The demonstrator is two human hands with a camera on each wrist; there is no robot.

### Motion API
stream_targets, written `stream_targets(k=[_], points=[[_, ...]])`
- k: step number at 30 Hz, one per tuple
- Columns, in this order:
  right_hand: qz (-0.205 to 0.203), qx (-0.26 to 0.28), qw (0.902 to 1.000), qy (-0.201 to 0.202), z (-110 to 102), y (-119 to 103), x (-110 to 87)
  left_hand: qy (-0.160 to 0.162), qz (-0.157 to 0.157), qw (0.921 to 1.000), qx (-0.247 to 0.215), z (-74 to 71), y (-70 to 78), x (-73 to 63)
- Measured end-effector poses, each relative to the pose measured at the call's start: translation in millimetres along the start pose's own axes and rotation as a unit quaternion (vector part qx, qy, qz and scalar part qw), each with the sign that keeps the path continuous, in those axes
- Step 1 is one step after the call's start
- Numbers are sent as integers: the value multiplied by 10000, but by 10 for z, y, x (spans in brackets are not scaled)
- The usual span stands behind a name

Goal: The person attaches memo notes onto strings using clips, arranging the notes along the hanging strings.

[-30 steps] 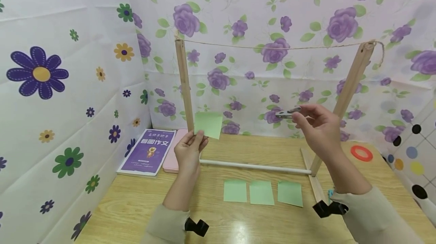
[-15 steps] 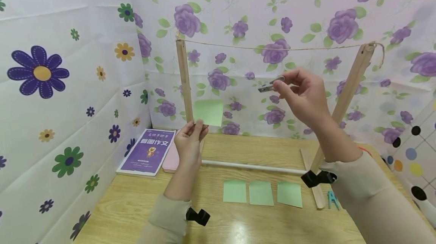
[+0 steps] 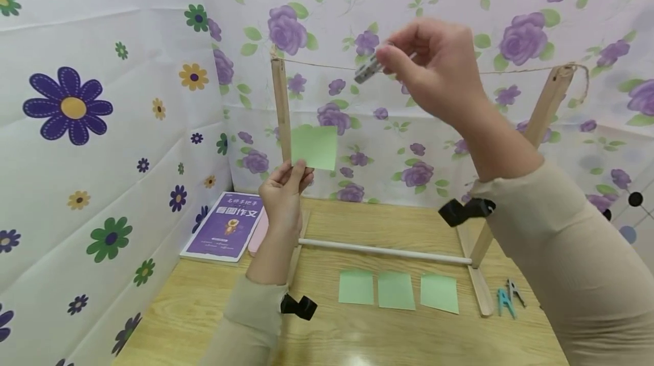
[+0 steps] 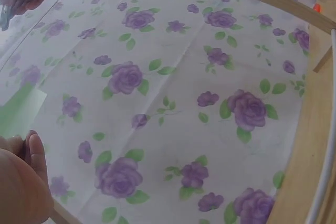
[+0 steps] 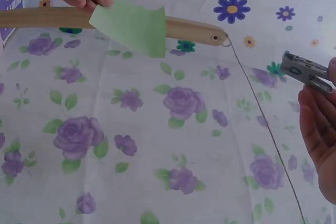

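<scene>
A green paper square (image 3: 314,146) is pinched at its lower edge by my left hand (image 3: 283,193), beside the left wooden post (image 3: 281,105). My right hand (image 3: 439,68) pinches a grey clothespin (image 3: 369,69) close to the string (image 3: 319,64), which runs between the tops of two posts. In the right wrist view the grey clothespin (image 5: 305,70) points toward the string (image 5: 262,114) but stands apart from it. The paper square (image 5: 134,29) hangs below string height in the head view, not touching it.
Several things lie on the table (image 3: 327,332): green paper squares (image 3: 395,290) in a row, a teal clothespin (image 3: 506,302) and a grey one (image 3: 516,292) at right, a purple book (image 3: 225,227) at left. A white rod (image 3: 383,249) joins the posts low down.
My right hand has risen and moved left with the clothespin, up to string height. The left hand has lifted the paper square higher toward the string.
</scene>
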State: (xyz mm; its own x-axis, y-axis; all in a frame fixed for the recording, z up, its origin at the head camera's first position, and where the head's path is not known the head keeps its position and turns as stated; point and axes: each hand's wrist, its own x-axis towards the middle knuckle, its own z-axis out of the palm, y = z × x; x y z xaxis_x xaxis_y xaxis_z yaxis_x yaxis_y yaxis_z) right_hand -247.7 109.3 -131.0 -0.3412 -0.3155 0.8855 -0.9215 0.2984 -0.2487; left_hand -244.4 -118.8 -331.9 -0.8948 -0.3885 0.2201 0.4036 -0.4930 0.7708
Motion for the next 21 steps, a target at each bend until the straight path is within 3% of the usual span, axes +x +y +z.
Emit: stream_targets(k=[6,9,14,21], points=[[306,-724,9964,-307,134,-48,322,-118,200,9997,17,39,92,92],[632,-751,9944,-387,206,-49,422,-115,206,9997,-109,69,139,133],[670,-796,9932,-522,330,-8,539,-253,324,9988,-266,129,226,205],[828,-780,9907,-747,534,36,628,-369,421,9984,-83,168,330,257]])
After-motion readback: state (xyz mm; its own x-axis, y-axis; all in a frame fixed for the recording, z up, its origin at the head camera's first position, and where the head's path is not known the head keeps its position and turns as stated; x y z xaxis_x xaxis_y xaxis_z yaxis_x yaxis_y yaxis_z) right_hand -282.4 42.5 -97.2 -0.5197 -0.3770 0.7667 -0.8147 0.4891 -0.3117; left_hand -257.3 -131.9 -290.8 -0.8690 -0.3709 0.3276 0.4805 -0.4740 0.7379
